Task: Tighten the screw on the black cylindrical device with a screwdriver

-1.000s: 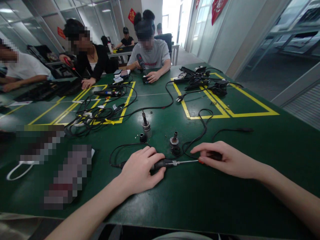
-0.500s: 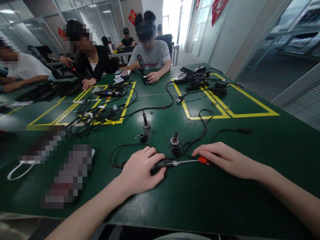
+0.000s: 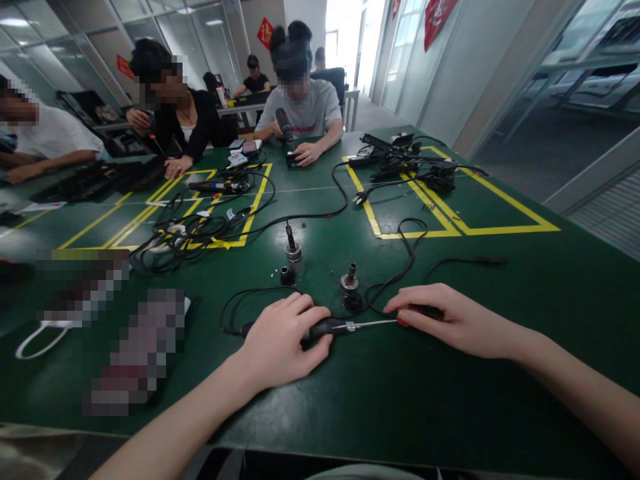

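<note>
My left hand (image 3: 285, 341) is wrapped over a black corded tool body (image 3: 324, 327) lying on the green table, pinning it down. A screwdriver (image 3: 377, 324) is in my right hand (image 3: 453, 317); its red handle is mostly covered by my fingers. The metal shaft points left, its tip at the small metal fitting on the tool body's right end. Just beyond my hands, a metal shaft piece (image 3: 293, 251) stands upright beside a small black collar (image 3: 287, 275). Another metal piece (image 3: 349, 280) stands near a black ring (image 3: 353, 303).
Tangled black cables (image 3: 170, 233) lie at the left, and a pile of black corded tools (image 3: 390, 157) at the far right. A cord (image 3: 407, 257) loops near my right hand. Blurred-out objects (image 3: 145, 347) sit at the left. Across the table, a person (image 3: 300, 107) holds a power driver (image 3: 284, 125).
My right fingers have shifted on the screwdriver, and less of the red handle shows. My left hand stays on the black tool body.
</note>
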{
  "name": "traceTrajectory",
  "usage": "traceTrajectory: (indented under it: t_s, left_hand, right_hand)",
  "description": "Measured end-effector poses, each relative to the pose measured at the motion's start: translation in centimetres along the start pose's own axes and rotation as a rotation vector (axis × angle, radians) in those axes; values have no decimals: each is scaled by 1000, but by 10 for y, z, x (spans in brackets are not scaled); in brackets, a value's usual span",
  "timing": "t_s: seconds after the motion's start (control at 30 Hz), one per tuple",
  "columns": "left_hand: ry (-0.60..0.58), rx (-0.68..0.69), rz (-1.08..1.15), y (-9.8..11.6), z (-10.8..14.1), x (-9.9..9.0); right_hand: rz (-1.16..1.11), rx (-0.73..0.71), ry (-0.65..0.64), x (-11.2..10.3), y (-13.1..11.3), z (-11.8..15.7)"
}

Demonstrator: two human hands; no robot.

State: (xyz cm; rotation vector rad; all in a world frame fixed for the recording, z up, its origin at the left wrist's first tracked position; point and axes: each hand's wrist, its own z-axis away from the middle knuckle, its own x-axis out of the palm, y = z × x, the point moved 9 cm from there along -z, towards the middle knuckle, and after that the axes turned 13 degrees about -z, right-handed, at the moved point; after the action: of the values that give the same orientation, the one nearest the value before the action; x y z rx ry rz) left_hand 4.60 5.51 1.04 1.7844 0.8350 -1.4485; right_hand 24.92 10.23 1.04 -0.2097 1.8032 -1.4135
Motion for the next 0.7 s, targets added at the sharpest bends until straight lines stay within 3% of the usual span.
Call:
traceTrajectory:
  t_s: [0.2,0.43,0.7]
  left_hand:
    - [-2,-4,4,0,0,0]
    - [-18,-7,14,0,0,0]
    - [-23,-11,5,0,-1,0]
  right_hand:
    - [3,20,-32,2,-1,1]
    - [19,-24,31,-5,-5,5]
    - [52,21,-15,-1,-1,2]
